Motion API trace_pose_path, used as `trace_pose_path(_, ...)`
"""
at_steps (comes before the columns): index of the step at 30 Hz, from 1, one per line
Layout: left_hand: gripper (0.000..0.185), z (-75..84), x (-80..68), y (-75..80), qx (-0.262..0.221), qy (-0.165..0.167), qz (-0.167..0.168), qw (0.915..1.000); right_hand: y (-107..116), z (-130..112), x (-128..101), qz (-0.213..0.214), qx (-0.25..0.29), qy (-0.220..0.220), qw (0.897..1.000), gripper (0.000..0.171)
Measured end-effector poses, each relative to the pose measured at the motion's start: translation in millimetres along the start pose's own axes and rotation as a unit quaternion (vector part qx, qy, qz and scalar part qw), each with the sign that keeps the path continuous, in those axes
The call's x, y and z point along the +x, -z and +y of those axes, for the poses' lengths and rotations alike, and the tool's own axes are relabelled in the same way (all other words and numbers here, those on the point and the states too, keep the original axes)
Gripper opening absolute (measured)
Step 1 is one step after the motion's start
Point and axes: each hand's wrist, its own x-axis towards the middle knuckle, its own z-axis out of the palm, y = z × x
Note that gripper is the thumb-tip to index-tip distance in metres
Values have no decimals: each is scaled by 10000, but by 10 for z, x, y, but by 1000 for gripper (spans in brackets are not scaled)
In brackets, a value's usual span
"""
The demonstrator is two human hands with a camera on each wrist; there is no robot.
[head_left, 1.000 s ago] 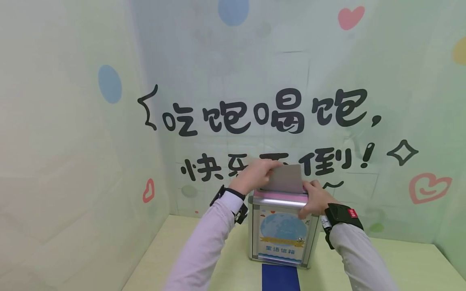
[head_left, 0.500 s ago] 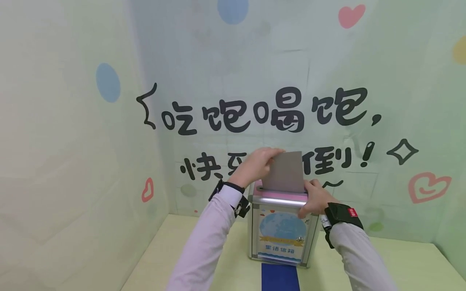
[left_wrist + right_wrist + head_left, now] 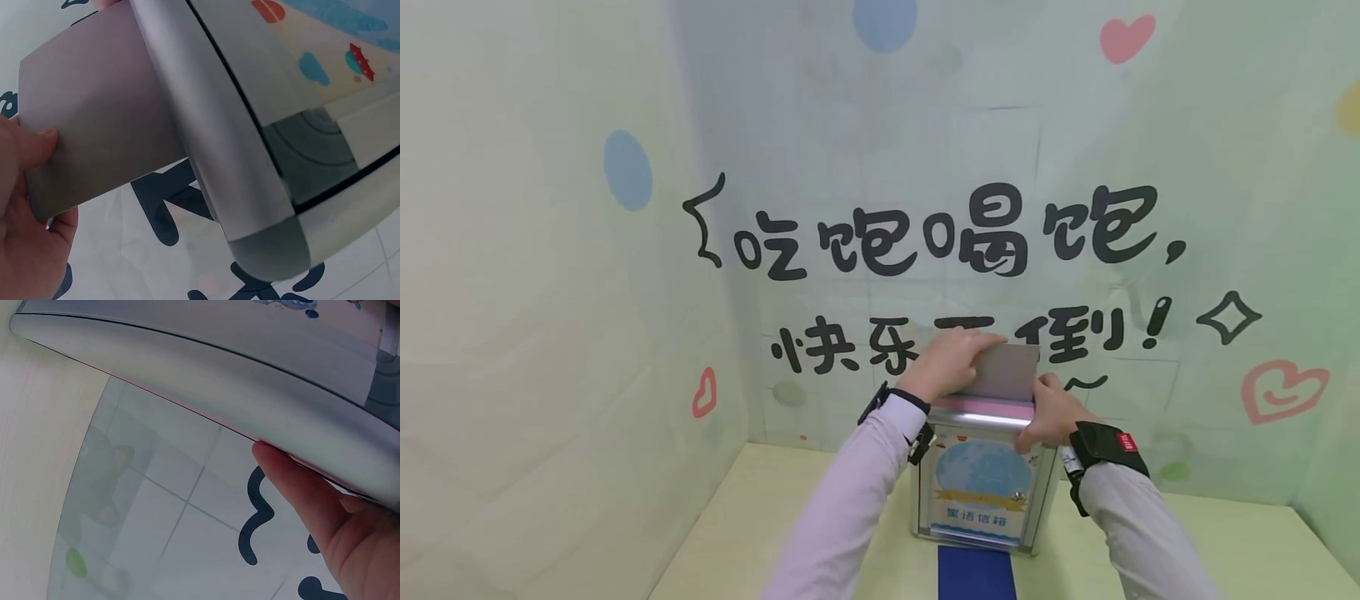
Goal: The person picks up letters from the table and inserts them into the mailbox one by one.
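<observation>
A stiff grey-brown card (image 3: 1006,372) stands upright at the pink top of a silver-framed letter box (image 3: 973,411). My left hand (image 3: 949,364) pinches the card near its upper left; the left wrist view shows the thumb (image 3: 39,147) flat on its near face with fingers behind. The card's lower edge is hidden behind the box's rounded rim. My right hand (image 3: 1054,412) holds the box's upper right corner, thumb on the front and fingers over the top. One finger of it lies along the frame's edge in the right wrist view. A globe poster (image 3: 981,483) covers the box front.
A dark blue flat sheet (image 3: 976,573) lies on the pale table (image 3: 760,500) just before the box. Behind stands a wall (image 3: 880,125) with large black lettering and coloured shapes; another wall (image 3: 535,333) closes the left side.
The card was drawn upward half a second ago, then lowered and shifted to the right. My left hand moved with it, still pinching. The right hand has stayed on the box corner.
</observation>
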Motion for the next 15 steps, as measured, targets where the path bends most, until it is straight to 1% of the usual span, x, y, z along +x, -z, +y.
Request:
trace_pose_path(2, 51, 7, -2, -31, 85, -27, 47, 9999, 4, -13, -1, 15, 9, 31, 10000, 90)
trace_pose_path(7, 53, 19, 8, -34, 147, -3, 115, 9998, 18, -27, -2, 46, 42, 12, 10000, 91)
trace_pose_path(11, 52, 15, -13, -32, 117, 27, 128, 9998, 12, -27, 0, 23, 27, -31, 10000, 93)
trace_pose_path(15, 55, -30, -64, -60, -28, 65, 319, 9995, 0, -26, -2, 34, -72, -25, 10000, 93)
